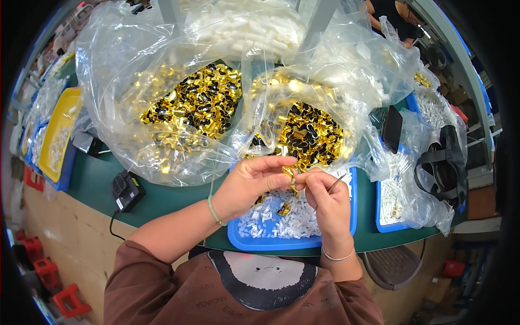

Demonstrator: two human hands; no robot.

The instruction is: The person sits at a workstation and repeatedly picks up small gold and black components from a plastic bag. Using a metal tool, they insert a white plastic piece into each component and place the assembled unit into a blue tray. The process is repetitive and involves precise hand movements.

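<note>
A shiny gold curved piece is sitting in the left grip, between pinched thumb and forefinger; the right grip, curled around a slim dark metal tool, is pinching at the piece's right side above a blue rectangular plastic tray.

We find the front tray at the near edge of the table, small pieces in it. The left hand and right hand meet above its rear, a part between them, a tool in the right. Behind, we note the left bag and right bag, side by side, parts in both; behind these, tubes. Left of the front tray we record an adapter; to its right, the side tray, then a handbag.
</note>
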